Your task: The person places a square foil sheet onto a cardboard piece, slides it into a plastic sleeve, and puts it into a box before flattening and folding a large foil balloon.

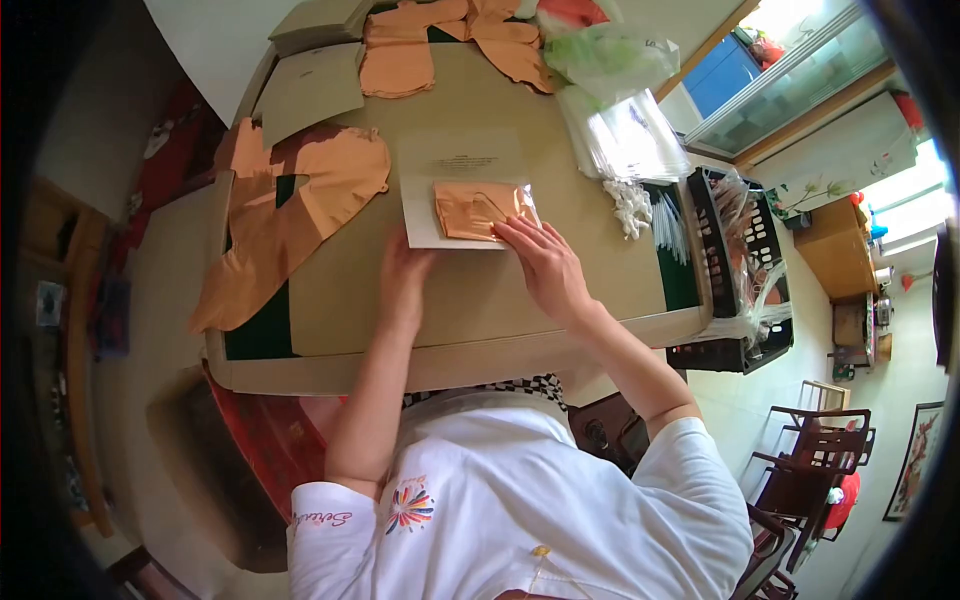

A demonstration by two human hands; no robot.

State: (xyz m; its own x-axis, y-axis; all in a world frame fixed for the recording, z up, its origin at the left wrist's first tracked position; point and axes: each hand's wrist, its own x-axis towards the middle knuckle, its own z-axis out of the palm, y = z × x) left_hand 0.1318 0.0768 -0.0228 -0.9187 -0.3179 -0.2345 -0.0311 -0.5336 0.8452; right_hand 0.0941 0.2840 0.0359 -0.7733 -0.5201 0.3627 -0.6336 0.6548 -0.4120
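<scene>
A: Where do we see the folded stocking (478, 210)?

B: It lies flat on the white card (462, 190), toward the card's near right part, and the card rests on the cardboard (470, 300) that covers the table.

A: And our hands?

B: The right hand (548, 268) lies palm down, fingers (520, 233) spread a little and stretched out flat, their tips pressing the stocking's near right corner, beside what seems a clear wrapper edge. It grips nothing (it only presses). The left hand (403, 278) sits at the card's near left corner, fingers loosely together on the card's edge; we cannot tell whether they pinch the card or merely rest on it.

A: So the stocking is ahead of both hands?

B: Yes, beyond the fingertips, between the two hands, touching the right one and just apart from the left.

A: What else do we have around us?

B: A large loose stocking (290, 215) is spread at the left of the cardboard, more of them (450, 40) lie at the far edge, and grey card sheets (312, 88) sit at the far left. On the right lie a stack of clear bags (625, 135), a white bundle (632, 205) and a black crate (745, 270) with plastic inside.
</scene>
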